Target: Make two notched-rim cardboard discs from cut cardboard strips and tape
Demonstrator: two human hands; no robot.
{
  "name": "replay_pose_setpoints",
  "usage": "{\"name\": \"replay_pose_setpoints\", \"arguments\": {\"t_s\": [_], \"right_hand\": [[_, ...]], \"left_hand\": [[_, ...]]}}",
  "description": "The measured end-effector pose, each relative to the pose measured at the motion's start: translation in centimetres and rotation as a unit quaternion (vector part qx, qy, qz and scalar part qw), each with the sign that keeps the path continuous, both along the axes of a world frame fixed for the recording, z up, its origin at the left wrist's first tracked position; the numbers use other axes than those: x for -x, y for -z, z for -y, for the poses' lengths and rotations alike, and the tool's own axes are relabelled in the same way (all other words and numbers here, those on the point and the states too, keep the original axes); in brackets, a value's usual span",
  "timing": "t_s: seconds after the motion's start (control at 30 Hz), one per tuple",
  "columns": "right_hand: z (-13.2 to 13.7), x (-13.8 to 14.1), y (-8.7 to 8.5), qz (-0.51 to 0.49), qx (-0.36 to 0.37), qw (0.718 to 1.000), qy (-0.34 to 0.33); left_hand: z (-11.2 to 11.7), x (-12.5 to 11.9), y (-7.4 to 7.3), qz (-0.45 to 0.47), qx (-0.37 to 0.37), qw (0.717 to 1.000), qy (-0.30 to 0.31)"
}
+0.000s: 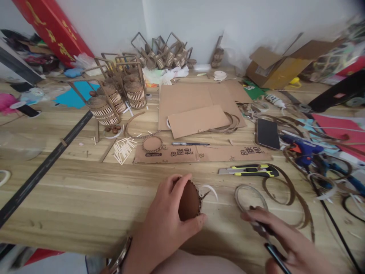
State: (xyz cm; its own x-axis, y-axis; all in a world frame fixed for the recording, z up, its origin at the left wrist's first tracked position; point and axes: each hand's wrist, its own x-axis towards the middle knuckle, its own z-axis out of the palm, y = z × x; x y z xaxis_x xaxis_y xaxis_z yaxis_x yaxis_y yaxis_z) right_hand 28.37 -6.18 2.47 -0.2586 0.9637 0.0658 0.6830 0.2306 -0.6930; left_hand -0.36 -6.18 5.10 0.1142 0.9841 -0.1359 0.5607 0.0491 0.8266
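My left hand [173, 215] grips a round brown cardboard disc [188, 203] with a dark braided edging round its rim, fingers on the top and thumb at the lower side. A short white strip [210, 190] curls out beside the disc's right edge. My right hand [288, 236], at the lower right, is closed round a slim tool [275, 255] with metal and black parts. Motion blur hides its exact kind. Just beyond the right fingertips lies a coil of pale cord [251, 196]. A similar disc with braided edging [152, 144] rests farther back on the table.
A utility knife [248, 171], a pen [191, 144] and a printed cardboard strip [211, 153] lie ahead. Small sticks [124, 149] and finished lantern-like pots [104, 108] stand left. To the right are a phone [267, 133], a glue gun [305, 148] and brown strips [291, 190].
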Motion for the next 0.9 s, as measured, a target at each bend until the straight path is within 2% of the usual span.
{"name": "replay_pose_setpoints", "arguments": {"t_s": [0.1,0.23,0.57,0.9], "right_hand": [[-0.7,2.5,-0.8,-0.032,0.073,0.992,-0.093],[-1.3,3.9,-1.1,-0.035,0.116,0.985,-0.126],[-1.8,3.9,-0.8,-0.023,0.144,0.978,-0.152],[-2.2,4.5,-1.7,0.003,0.183,0.968,-0.171]], "left_hand": [[0.1,0.1,-0.1,0.023,0.009,1.000,0.004],[0.1,0.3,-0.3,0.059,0.032,0.998,0.012],[0.0,0.3,-0.6,0.079,0.053,0.995,0.041],[0.1,0.4,-1.0,0.096,0.079,0.990,0.069]]}}
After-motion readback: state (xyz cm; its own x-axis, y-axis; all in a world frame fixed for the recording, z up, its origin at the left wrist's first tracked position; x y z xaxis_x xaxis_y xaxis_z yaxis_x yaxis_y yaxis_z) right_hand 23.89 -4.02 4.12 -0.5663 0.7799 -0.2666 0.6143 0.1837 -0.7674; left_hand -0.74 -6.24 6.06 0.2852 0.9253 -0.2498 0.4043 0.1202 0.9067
